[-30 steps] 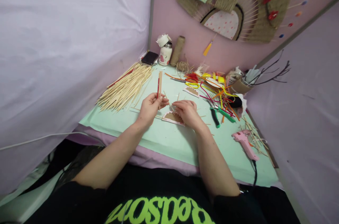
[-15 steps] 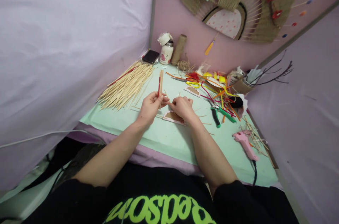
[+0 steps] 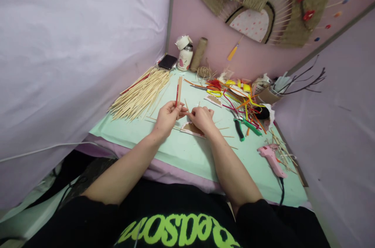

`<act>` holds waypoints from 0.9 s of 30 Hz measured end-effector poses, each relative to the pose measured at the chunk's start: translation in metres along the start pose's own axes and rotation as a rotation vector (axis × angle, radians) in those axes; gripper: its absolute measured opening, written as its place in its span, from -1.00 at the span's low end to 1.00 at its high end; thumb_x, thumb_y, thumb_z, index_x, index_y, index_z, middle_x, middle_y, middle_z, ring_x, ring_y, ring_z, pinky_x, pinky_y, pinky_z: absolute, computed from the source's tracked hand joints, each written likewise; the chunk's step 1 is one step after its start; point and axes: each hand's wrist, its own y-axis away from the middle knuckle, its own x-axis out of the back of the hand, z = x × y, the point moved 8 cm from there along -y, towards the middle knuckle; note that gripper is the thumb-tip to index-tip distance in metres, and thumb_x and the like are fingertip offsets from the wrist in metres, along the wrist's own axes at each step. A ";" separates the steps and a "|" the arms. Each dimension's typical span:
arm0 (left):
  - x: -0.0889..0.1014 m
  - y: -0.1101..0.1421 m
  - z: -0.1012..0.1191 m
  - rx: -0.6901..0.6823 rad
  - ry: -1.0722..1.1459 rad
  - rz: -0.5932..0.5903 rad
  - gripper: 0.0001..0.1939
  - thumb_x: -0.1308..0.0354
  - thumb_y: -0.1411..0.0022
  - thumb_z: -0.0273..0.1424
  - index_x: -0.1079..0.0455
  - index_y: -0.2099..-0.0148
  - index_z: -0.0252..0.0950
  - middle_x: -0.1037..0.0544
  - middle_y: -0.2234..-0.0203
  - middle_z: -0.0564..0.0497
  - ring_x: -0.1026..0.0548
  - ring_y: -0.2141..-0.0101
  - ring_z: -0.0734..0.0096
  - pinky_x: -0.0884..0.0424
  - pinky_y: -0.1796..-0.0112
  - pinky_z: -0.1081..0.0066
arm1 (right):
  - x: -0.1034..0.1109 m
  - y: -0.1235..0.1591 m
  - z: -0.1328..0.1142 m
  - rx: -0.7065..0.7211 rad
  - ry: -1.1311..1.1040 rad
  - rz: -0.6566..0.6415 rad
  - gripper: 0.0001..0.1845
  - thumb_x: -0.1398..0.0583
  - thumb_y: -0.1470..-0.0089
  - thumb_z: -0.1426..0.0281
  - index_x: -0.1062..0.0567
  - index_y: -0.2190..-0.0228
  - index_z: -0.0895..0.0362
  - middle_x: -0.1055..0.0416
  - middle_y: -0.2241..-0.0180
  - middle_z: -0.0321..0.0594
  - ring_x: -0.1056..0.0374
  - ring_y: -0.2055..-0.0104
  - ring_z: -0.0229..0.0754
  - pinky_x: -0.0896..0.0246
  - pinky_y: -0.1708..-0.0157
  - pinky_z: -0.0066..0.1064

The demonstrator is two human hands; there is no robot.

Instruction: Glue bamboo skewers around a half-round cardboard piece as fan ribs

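My left hand (image 3: 170, 116) is closed around several thin wooden sticks (image 3: 179, 91) and a red pencil-like stick (image 3: 177, 95), all held upright. Beside it, my right hand (image 3: 202, 117) has its fingers bent and pressed together over a small half-round cardboard piece (image 3: 191, 128) with a pale scalloped edge. Sticks fan out from this piece on both sides. Whatever the right fingertips pinch is hidden behind the hand. A second cardboard piece (image 3: 213, 100) lies just beyond my right hand.
A large pile of sticks (image 3: 142, 93) lies at the left. To the right are green-handled pliers (image 3: 244, 126), a pink glue gun (image 3: 273, 158) and tangled coloured pipe cleaners (image 3: 249, 103). At the back stand a white bottle (image 3: 184, 58) and a twine roll (image 3: 199, 54).
The view has shifted very slightly. Both hands stay in nearly the same place, the left still gripping the upright sticks.
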 end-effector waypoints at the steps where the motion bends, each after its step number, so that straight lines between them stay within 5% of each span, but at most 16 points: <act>1: 0.000 0.000 0.000 -0.001 0.000 -0.001 -0.77 -0.30 -0.14 -0.28 -0.41 0.25 -0.33 -0.59 0.46 0.01 -0.58 0.41 0.43 -0.51 0.15 0.26 | 0.000 0.000 0.000 -0.001 0.000 0.003 -0.63 -0.08 -0.23 0.21 -0.60 0.39 0.12 -0.56 0.32 -0.02 -0.32 0.08 0.07 0.02 0.08 -0.12; 27: -0.001 0.000 -0.001 0.026 -0.004 -0.004 -0.76 -0.32 -0.11 -0.29 -0.41 0.26 -0.33 -0.59 0.47 0.02 -0.58 0.43 0.45 -0.51 0.19 0.32 | -0.002 -0.001 0.002 -0.053 0.056 0.010 -0.66 -0.02 -0.20 0.38 -0.60 0.32 0.14 -0.56 0.27 -0.02 -0.29 0.05 0.04 0.09 0.10 -0.16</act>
